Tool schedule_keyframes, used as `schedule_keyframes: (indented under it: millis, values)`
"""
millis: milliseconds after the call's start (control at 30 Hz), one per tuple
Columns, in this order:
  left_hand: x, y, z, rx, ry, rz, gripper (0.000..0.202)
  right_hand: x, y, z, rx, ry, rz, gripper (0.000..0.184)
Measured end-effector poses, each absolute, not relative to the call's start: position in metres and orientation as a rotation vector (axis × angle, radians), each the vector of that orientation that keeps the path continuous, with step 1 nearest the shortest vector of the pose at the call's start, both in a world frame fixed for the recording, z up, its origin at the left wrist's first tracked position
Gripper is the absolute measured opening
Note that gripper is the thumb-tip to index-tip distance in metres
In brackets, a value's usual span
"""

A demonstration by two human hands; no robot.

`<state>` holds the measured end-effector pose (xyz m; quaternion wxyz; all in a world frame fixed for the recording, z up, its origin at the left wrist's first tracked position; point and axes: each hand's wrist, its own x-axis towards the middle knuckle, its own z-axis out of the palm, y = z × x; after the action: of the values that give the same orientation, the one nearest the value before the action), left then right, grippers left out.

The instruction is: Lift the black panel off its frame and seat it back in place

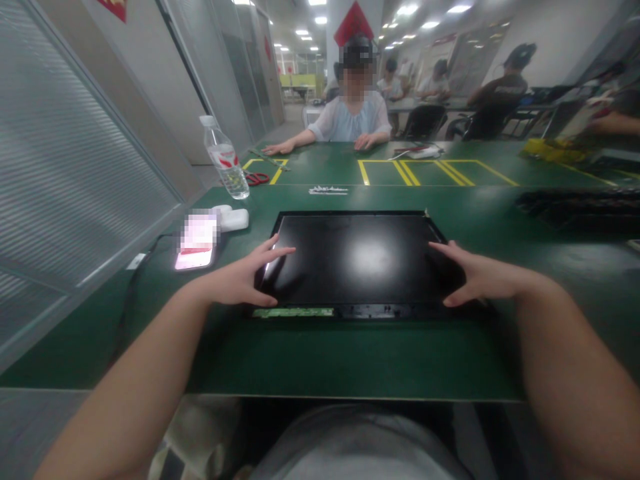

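Observation:
A black display panel lies flat on the green table, its glossy screen reflecting a bright spot. Along its near edge runs a strip of green circuit board. At the panel's left side is my left hand, thumb and fingers spread apart over the frame's edge. My right hand is at the opposite side, thumb and fingertips likewise apart over the border. Neither hand is closed around anything; whether the palms press on the sides is hard to see.
Left of the panel are a lit phone, a white case and a water bottle. Red-handled scissors and small white pieces lie beyond. A person sits opposite. Dark items lie right.

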<state>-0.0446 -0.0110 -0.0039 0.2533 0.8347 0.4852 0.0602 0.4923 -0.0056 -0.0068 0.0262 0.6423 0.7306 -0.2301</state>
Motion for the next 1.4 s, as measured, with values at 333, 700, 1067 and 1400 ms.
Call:
schedule_keyframes:
  millis: [333, 700, 1067, 1400]
  values:
    - [-0.044, -0.010, -0.002, 2.235, 1.349, 0.210, 0.115, 0.493, -0.006, -0.005, 1.971, 2.267, -0.714, 0.150]
    - [-0.052, 0.015, -0.029, 2.174, 1.866, 0.434, 0.099, 0.499, 0.021, -0.022, 2.532, 2.313, -0.711, 0.075]
    - [-0.051, 0.023, -0.039, 2.174, 1.860, 0.356, 0.071, 0.494, 0.027, -0.037, 2.494, 2.320, -0.598, 0.066]
    - [-0.044, 0.021, -0.038, 2.070, 1.863, 0.514, 0.054, 0.492, 0.029, -0.039, 2.415, 2.317, -0.455, 0.067]
